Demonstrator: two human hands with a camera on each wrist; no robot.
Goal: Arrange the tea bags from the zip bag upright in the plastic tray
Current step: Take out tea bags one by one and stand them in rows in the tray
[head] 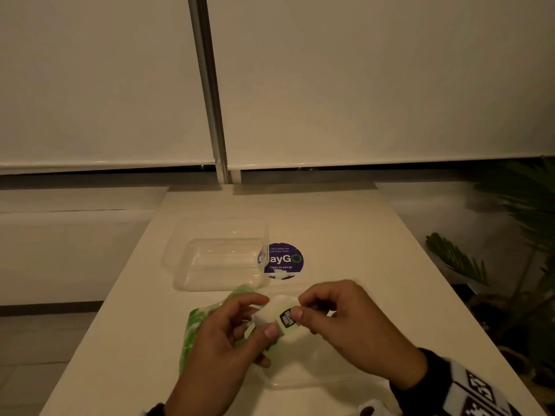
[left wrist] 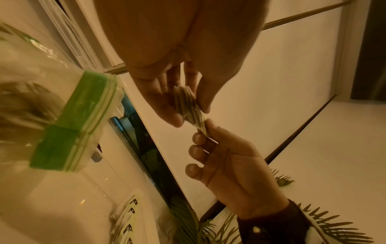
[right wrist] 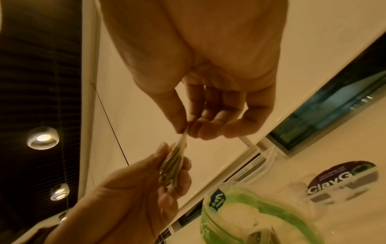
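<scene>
My left hand (head: pixel 265 315) grips a small stack of white tea bags (head: pixel 280 304) low over the table, near its front. My right hand (head: pixel 300 307) pinches the black-labelled top tea bag (head: pixel 287 319) between thumb and forefinger. In the left wrist view the tea bag stack (left wrist: pixel 185 102) fans out in my left hand (left wrist: pixel 190 113), and my right hand (left wrist: pixel 205 130) nips its end. The clear plastic tray (head: pixel 216 226) stands empty just beyond the hands. The green-edged zip bag (head: pixel 195 325) lies under my left hand, its mouth (right wrist: pixel 250 214) gaping.
A round purple sticker (head: pixel 283 261) sits on the white table (head: pixel 345 229) right of the tray. A flat clear plastic piece (head: pixel 315 376) lies beneath my right hand. Plant leaves (head: pixel 459 259) hang off the table's right side. Window blinds rise behind the far edge.
</scene>
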